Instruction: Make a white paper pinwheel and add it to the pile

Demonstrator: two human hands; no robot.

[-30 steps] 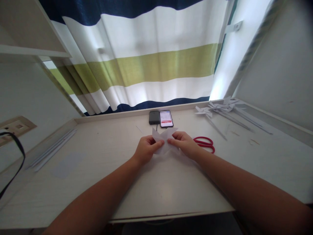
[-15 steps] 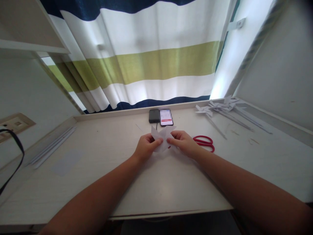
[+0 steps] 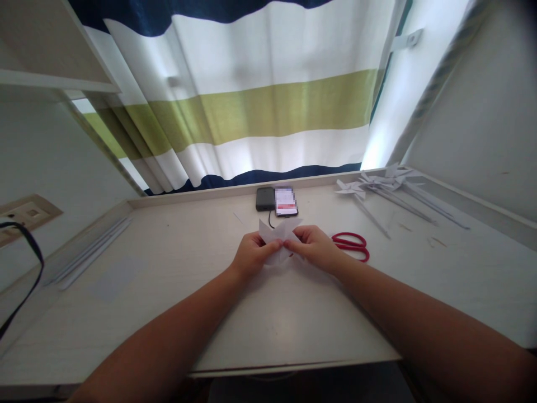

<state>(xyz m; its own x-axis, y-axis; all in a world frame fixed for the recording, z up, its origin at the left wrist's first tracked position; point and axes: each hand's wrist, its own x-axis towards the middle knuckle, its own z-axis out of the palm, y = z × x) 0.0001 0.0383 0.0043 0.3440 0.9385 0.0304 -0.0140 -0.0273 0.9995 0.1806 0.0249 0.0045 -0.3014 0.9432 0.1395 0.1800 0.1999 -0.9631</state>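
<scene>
A pale wooden desk [image 3: 268,313] is stretching out in front of me, backed by a curtain [image 3: 251,101] striped in navy, white and olive green, with daylight glowing through it. I am sitting with both forearms reaching across the desk toward its middle.

My left hand [image 3: 251,256] and my right hand [image 3: 315,246] are meeting at a folded white paper piece [image 3: 277,238], which I am holding just above the desk surface. Both hands are curled narrow around it, thumbs and fingertips pinching the paper where they come together at its centre, while two pointed flaps are sticking up behind my fingers.

Just beside my right hand, a pair of red-handled scissors [image 3: 351,245] is lying flat on the desk. Beyond the paper, near the back edge, a phone [image 3: 286,202] with a lit screen is lying next to a dark power bank [image 3: 265,198], and a thin cable is trailing from them toward my hands. At the far right corner, several finished white paper pinwheels [image 3: 380,184] on thin sticks are lying in a loose pile. Well apart on the left, a few long white paper sticks [image 3: 90,254] are lying side by side, with a wall socket [image 3: 25,212] further left.
</scene>
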